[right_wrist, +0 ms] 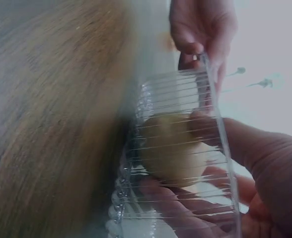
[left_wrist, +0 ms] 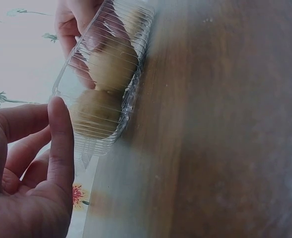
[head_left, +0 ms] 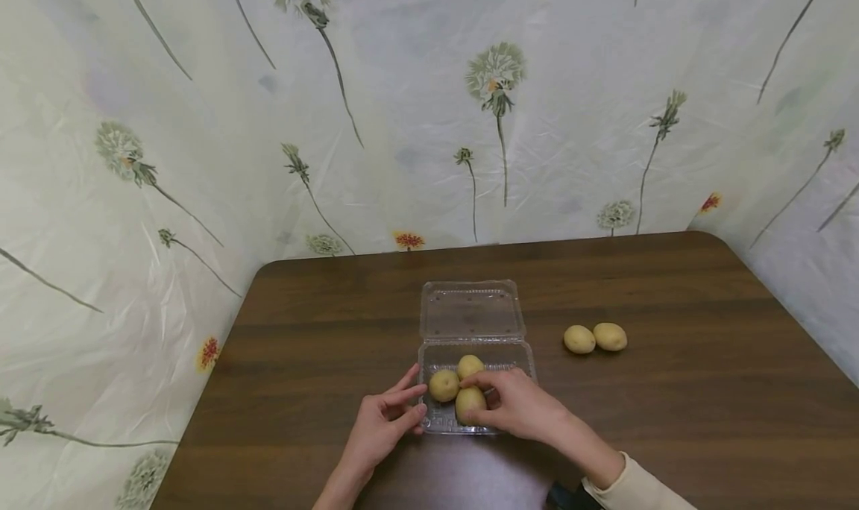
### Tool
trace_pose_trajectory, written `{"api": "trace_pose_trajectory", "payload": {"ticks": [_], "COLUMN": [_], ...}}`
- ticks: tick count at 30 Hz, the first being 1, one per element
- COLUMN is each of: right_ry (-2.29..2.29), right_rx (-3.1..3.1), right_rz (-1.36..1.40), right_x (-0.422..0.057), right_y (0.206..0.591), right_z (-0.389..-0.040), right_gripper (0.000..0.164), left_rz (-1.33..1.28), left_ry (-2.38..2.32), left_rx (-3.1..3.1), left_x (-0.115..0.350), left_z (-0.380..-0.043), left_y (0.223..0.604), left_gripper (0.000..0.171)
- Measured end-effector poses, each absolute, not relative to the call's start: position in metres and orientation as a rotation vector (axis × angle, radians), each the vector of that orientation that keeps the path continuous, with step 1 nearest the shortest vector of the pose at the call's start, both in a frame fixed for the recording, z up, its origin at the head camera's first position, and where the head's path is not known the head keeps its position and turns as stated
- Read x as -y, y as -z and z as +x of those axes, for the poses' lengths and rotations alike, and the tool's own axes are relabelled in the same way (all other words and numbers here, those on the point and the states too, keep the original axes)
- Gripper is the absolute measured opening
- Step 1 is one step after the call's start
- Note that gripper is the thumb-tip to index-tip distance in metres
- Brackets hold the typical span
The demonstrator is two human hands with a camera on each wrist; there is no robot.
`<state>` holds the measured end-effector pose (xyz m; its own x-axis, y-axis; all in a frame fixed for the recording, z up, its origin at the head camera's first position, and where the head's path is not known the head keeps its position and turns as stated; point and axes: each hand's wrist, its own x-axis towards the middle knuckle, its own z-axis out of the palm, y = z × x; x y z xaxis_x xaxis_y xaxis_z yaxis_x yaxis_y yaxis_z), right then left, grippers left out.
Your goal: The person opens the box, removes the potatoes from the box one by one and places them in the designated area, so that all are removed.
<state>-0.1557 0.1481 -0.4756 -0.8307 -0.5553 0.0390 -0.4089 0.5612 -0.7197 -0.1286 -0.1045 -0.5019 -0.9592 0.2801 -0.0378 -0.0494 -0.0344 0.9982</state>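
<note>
Three potatoes (head_left: 458, 385) lie in the open clamshell (head_left: 475, 312). The right hand (head_left: 515, 404) curls around the nearest one inside it; the left hand (head_left: 382, 423), fingers relaxed, touches its left wall. Two potatoes (head_left: 594, 338) wait on the worktop (head_left: 671, 391), right of the clamshell, so packing looks over halfway.

Two bare hands are seen. The right hand (head_left: 520, 409) is followed by a cream long sleeve (head_left: 637, 488) with a dark strap (head_left: 567, 497) at the wrist. The left hand (head_left: 382, 424) and forearm are uncovered.
</note>
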Motion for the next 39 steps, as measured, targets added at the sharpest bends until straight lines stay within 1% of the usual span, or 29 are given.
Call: {"api": "trace_pose_trajectory", "payload": {"ticks": [4,20,28,39], "right_ry": [1.185,1.312,1.466,1.668], "right_rx": [-2.523,-2.404,-2.379,-2.277], "right_rz": [-0.855,-0.838,-0.799,-0.770], "right_x": [-0.150,-0.166,-0.178,-0.189], "right_y": [0.477,0.473,0.470,0.477], "right_z": [-0.157,-0.159,-0.157,-0.154], "right_gripper": [0.037,0.043,0.046,0.048], "left_rz": [0.254,0.240,0.222,0.220], "left_ry": [-2.099,-2.084,-2.081,-2.071], "left_rx": [-2.010,-2.023,-2.019,-2.036], "left_x": [0.105,0.104,0.104,0.104], "left_z": [-0.129,-0.130,-0.130,-0.130], "left_y": [0.503,0.505,0.506,0.505], "left_gripper": [0.036,0.035,0.035,0.034]}}
